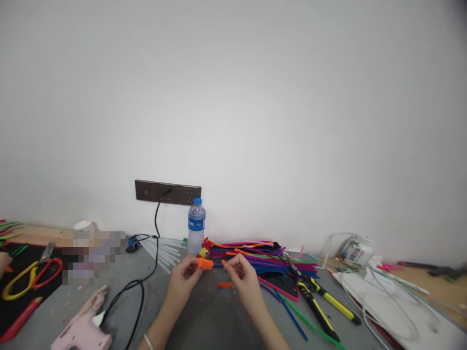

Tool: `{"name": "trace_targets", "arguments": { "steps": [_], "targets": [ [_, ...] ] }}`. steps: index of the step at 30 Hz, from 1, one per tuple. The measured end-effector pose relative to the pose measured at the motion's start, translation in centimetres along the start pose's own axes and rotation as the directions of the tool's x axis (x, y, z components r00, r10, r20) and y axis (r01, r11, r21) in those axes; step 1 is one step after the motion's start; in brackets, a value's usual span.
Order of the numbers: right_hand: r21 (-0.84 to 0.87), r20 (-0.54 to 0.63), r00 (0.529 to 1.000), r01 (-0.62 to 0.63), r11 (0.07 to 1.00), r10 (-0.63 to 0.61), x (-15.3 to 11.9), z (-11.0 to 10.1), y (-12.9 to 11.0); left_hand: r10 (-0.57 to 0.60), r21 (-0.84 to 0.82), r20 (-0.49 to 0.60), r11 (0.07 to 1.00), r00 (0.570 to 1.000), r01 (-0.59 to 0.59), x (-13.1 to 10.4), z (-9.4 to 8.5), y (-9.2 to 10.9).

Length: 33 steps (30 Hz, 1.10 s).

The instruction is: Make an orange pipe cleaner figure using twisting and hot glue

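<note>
An orange fuzzy piece is pinched between the thumb and fingers of my left hand. My right hand is closed on a small orange piece, its tip showing at the fingertips. The two hands are apart. Another orange piece lies on the grey table between them, close to my right hand. Just behind the held piece is a red and yellow figure with a googly eye, in front of a water bottle.
Colored pipe cleaners spread behind my right hand, beside black and yellow pliers. A pink glue gun and black cable are at the left, scissors farther left. White sheets lie at right.
</note>
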State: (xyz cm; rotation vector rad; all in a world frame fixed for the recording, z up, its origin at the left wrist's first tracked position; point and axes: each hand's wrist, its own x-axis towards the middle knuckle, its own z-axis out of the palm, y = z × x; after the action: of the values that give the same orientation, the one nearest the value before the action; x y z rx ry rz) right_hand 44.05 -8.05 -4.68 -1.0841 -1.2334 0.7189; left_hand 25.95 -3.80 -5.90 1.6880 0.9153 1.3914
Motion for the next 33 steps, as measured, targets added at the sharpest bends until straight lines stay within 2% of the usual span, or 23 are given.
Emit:
{"name": "trace_targets", "arguments": {
  "steps": [3, 6, 10, 16, 20, 33],
  "targets": [
    [0.155, -0.088, 0.992, -0.074, 0.985, 0.088, 0.5, -0.5, -0.1, 0.001, 0.040, 0.009, 0.999, 1.000, -0.002, -0.1, 0.0, -0.4],
    [0.191, -0.111, 0.987, -0.097, 0.977, 0.120, 0.8, -1.1, 0.0, -0.009, 0.062, 0.022, 0.998, 1.000, 0.008, -0.2, 0.1, -0.7],
    [0.207, -0.061, 0.982, -0.165, 0.964, 0.181, 1.0, -1.5, 0.0, -0.023, 0.064, 0.023, 0.998, 0.999, 0.022, -0.3, 0.3, -0.6],
    [0.261, -0.022, 0.977, -0.198, 0.945, 0.211, 0.9, -1.4, -0.4, -0.022, 0.065, 0.033, 0.998, 0.999, 0.020, -0.3, 0.3, -0.2],
    [0.273, 0.059, 0.959, -0.281, 0.920, 0.276, 0.6, -1.1, -0.5, -0.033, 0.060, 0.041, 0.998, 0.999, 0.030, -0.2, 0.4, 0.2],
    [0.295, 0.070, 0.961, -0.275, 0.915, 0.266, 0.7, -1.6, 0.8, -0.016, 0.078, 0.082, 0.997, 0.996, 0.009, -0.3, 0.6, -0.2]
  ]
}}
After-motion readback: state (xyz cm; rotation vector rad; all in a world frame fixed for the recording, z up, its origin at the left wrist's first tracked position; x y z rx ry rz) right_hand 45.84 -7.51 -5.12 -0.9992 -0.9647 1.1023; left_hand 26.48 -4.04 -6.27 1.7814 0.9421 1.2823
